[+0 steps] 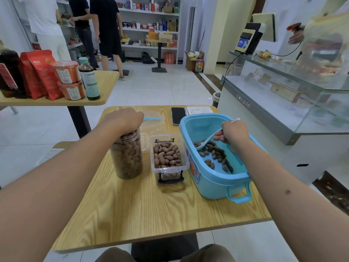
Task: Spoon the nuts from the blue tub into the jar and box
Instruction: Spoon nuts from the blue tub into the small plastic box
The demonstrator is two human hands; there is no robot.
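The blue tub point(213, 183) stands on the right of the wooden table point(151, 210), with a thin layer of brown nuts point(217, 156) on its floor. My right hand point(233, 132) reaches into it, shut on a white spoon point(204, 143) whose bowl rests among the nuts. A clear jar point(127, 157), nearly full of nuts, stands at the left; my left hand point(122, 120) grips its top. Between jar and tub sits a clear box point(169, 157) filled with nuts, its black clasps hanging loose.
Behind the box lie a clear lid with a blue strip point(154, 120), a black phone point(178, 115) and a notepad point(200, 110). A second table point(105, 84) with red packets and bottles stands at far left. A glass counter point(283, 103) runs along the right. People stand by the shelves.
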